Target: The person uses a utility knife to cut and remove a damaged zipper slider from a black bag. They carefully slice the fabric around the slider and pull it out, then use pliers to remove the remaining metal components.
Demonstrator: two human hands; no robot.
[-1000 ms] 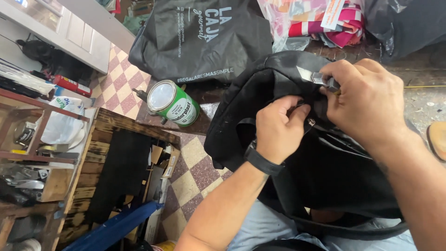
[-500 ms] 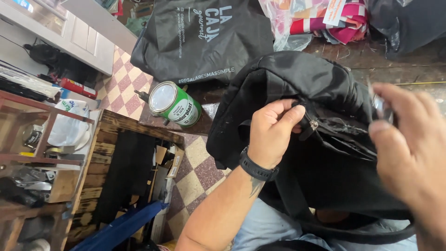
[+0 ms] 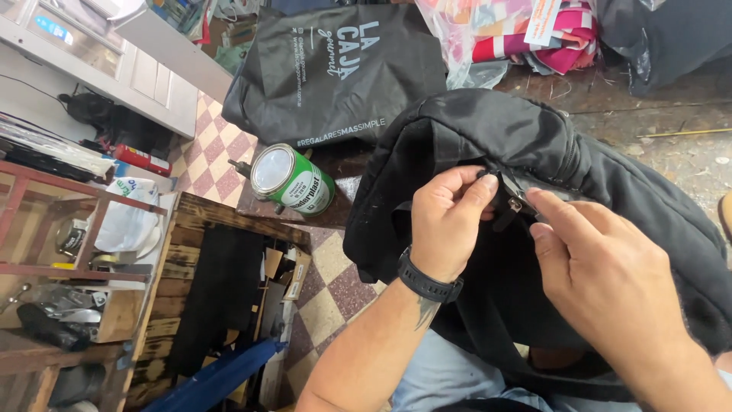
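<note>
A black backpack (image 3: pixel 488 137) rests on my lap, its zipper running across the top. My left hand (image 3: pixel 446 221), with a black watch on the wrist, pinches the backpack fabric beside the zipper. My right hand (image 3: pixel 602 271) reaches in from the right, its fingertips at the small metal zipper pull (image 3: pixel 515 204) next to my left thumb. I cannot tell whether the right fingers have closed on the pull.
A green-and-white paint can (image 3: pixel 293 181) lies on its side on a dark low surface. Behind it leans a black printed bag (image 3: pixel 335 69). A wooden shelf unit (image 3: pixel 84 252) stands at the left, over a checkered tile floor (image 3: pixel 335 290). Colourful cloth in plastic (image 3: pixel 518 38) lies at the back.
My right hand left the zipper, swung out to the right, and has come back to the zipper pull. My left hand kept its hold on the backpack.
</note>
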